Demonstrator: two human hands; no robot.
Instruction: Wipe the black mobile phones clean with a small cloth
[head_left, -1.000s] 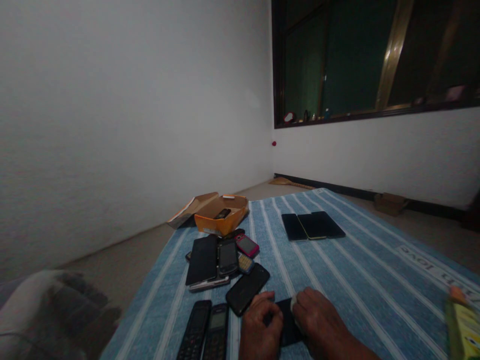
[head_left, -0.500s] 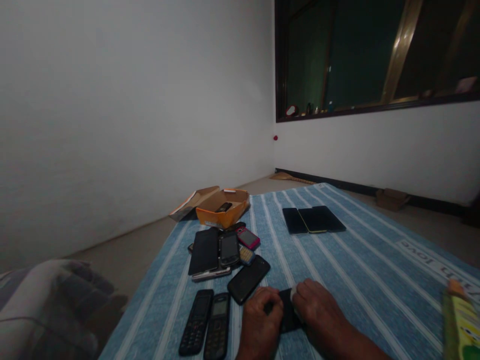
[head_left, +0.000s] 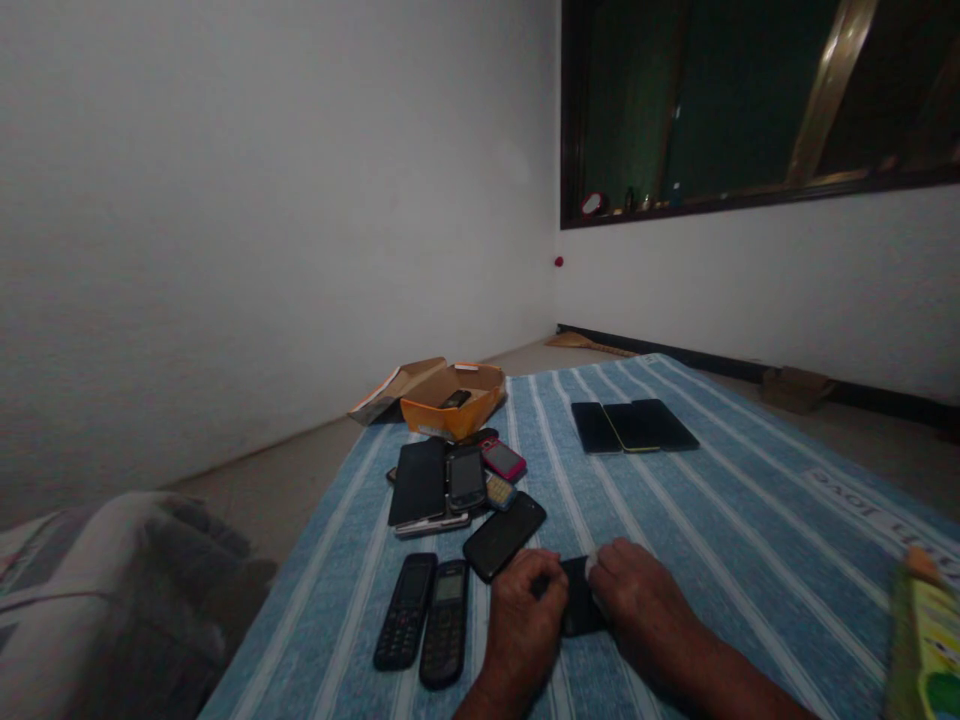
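Between my hands lies a small black flat thing [head_left: 580, 600], which looks like a phone. My left hand [head_left: 525, 610] is closed at its left edge, fingers curled with the thumb beneath. My right hand [head_left: 639, 598] is closed over its right side, with a scrap of white cloth or tissue [head_left: 592, 562] peeking out at the fingertips. Most of that white piece is hidden by the fingers. Just beyond my left hand rests a black smartphone [head_left: 505, 537]. Two keypad phones, one [head_left: 406, 612] and another [head_left: 445, 625], lie side by side to the left.
A pile holds a black tablet-like slab [head_left: 418, 482], a dark phone [head_left: 466, 478], a pink phone [head_left: 504, 459] and others. Behind it stands an open orange box [head_left: 450, 416]. Several dark phones [head_left: 651, 425] lie farther right on the striped cloth [head_left: 720, 560]. A yellow-green packet [head_left: 934, 640] is at right.
The whole view has shifted, so things appear slightly higher and farther right. Both hands stay at the black flat thing, with little visible change in their hold.
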